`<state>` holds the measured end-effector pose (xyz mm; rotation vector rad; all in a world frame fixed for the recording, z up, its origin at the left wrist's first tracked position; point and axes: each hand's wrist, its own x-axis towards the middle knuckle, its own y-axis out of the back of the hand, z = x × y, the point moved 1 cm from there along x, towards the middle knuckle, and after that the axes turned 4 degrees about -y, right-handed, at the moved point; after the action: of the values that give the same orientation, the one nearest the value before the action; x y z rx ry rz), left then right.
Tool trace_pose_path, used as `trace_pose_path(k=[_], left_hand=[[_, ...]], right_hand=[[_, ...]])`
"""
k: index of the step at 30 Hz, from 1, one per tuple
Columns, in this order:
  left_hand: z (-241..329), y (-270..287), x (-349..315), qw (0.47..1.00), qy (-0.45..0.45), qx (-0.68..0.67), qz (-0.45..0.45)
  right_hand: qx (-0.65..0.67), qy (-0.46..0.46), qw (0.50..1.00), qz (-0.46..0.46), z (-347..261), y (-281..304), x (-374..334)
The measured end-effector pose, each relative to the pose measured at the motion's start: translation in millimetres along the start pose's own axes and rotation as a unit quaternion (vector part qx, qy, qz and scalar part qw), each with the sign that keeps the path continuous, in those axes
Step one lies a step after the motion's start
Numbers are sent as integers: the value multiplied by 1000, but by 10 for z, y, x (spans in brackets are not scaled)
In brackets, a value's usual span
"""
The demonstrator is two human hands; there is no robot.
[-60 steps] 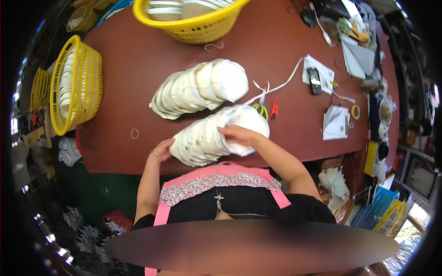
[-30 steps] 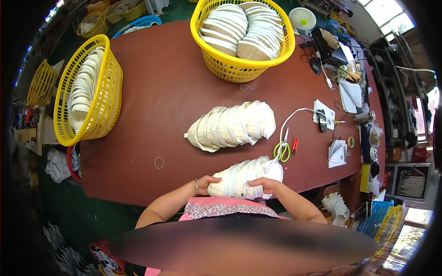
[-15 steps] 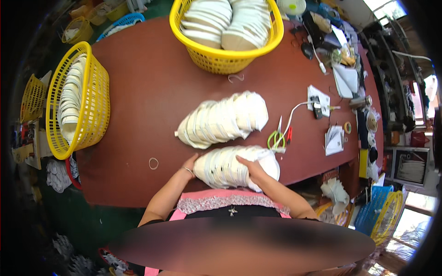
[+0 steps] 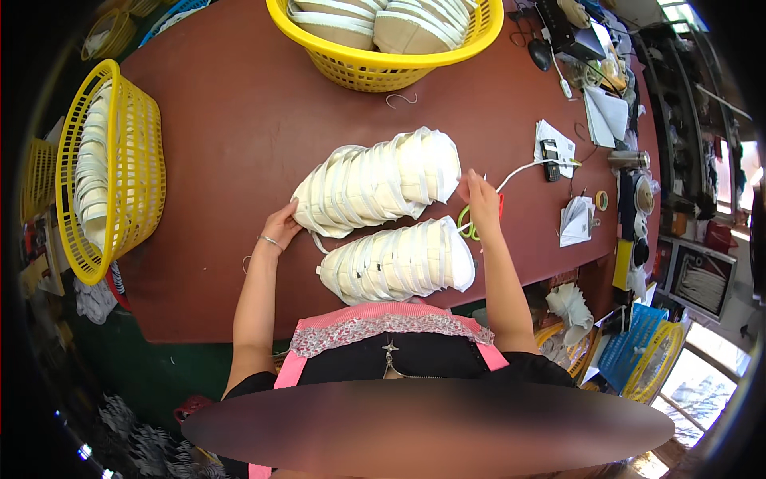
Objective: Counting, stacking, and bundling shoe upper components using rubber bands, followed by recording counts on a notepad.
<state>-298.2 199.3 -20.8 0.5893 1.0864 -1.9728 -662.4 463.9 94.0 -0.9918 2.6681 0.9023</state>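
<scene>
The left hand (image 4: 281, 223), its fingers apart, touches the left end of the far cream stack (image 4: 375, 180). The right hand (image 4: 479, 198) is near the opposite end; whether it holds something, I cannot tell. The near cream stack (image 4: 397, 262) lies beside the first, on the red-brown surface (image 4: 219, 168).

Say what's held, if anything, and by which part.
The left hand touches the farther cream stack at its left end; whether it grips cannot be told. The right hand is by the stack's right end; any hold is unclear.
</scene>
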Motion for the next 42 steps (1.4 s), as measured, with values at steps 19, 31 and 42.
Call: trace_pose_path(k=[19, 31, 42], left_hand=[[-395, -154, 78, 938, 132, -156, -279], [-339, -311, 103, 960, 120, -94, -236], [-223, -397, 177, 954, 137, -81, -254]], right_hand=[[-49, 39, 854, -517, 23, -1268, 483], [-45, 4, 829, -557, -220, -1187, 141], [-28, -64, 892, -446, -145, -1547, 209]])
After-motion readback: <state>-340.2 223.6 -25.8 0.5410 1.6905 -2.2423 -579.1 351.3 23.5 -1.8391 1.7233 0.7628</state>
